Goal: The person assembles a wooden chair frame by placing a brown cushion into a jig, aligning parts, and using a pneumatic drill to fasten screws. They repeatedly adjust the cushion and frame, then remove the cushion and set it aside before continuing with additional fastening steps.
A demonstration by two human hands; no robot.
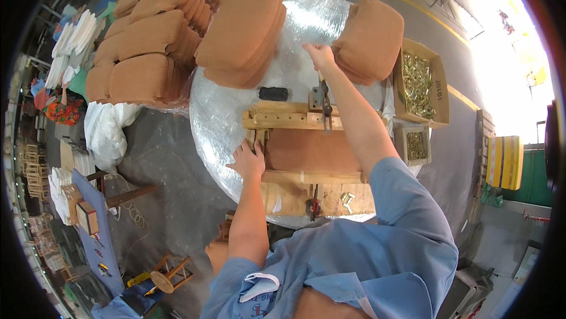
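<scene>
A wooden jig (283, 119) lies on the round table in front of me, with a reddish-brown panel (312, 149) between its rails. On the far rail stands a metal toggle clamp (321, 99). My right hand (321, 58) is closed on the upright lever of that clamp, with the arm stretched over the jig's right end. At the jig's left end my left hand (247, 160) touches the wood beside a small dark metal part, its fingers spread. On the near board lie a red-and-black hand tool (313, 204) and several small brass-coloured pieces (348, 202).
Stacks of reddish-brown rounded panels (242, 30) stand on the far left, more panels (371, 39) on the far right. A carton of brass-coloured hardware (439, 83) and a smaller box (417, 144) sit right. A black object (273, 93) lies behind the jig. A stool (168, 275) stands lower left.
</scene>
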